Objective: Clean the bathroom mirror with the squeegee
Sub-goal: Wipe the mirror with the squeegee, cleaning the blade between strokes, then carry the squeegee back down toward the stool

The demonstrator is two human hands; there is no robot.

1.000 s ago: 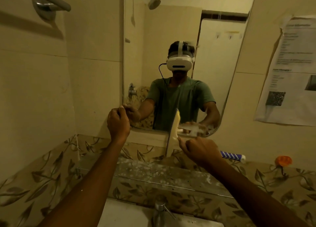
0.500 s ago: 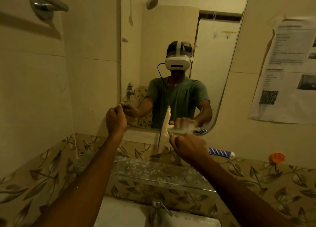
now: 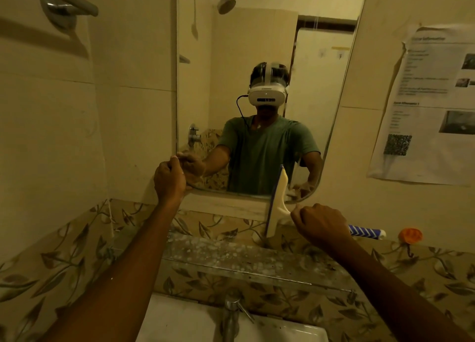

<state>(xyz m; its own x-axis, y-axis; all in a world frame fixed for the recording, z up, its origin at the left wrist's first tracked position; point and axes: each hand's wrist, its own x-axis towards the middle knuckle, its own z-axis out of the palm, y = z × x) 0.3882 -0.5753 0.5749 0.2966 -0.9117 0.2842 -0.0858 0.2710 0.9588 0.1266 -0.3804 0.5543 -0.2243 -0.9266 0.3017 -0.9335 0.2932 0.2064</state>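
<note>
Against the mirror's (image 3: 257,45) bottom right corner, the right hand (image 3: 320,224) is gripping the squeegee (image 3: 276,205) by its handle, fingers curled fully around it so that the handle itself is hidden inside the fist. The squeegee's pale head is standing nearly upright, its blade edge facing left; the upper part is lying over the glass near the lower right corner, and the lower part is hanging past the mirror's bottom edge, over the ledge and the leaf-patterned tiles. Whether the blade is pressing on the glass I cannot tell.

At the mirror's bottom left corner, the left hand (image 3: 169,179) is raised in a closed fist, knuckles just at the glass edge, thumb tucked on top. Something small may be pinched in it, but that is too unclear to say.

Below both arms, a speckled glass shelf (image 3: 231,259) is running across the wall, above the tap (image 3: 231,313) and basin (image 3: 180,323).
</note>
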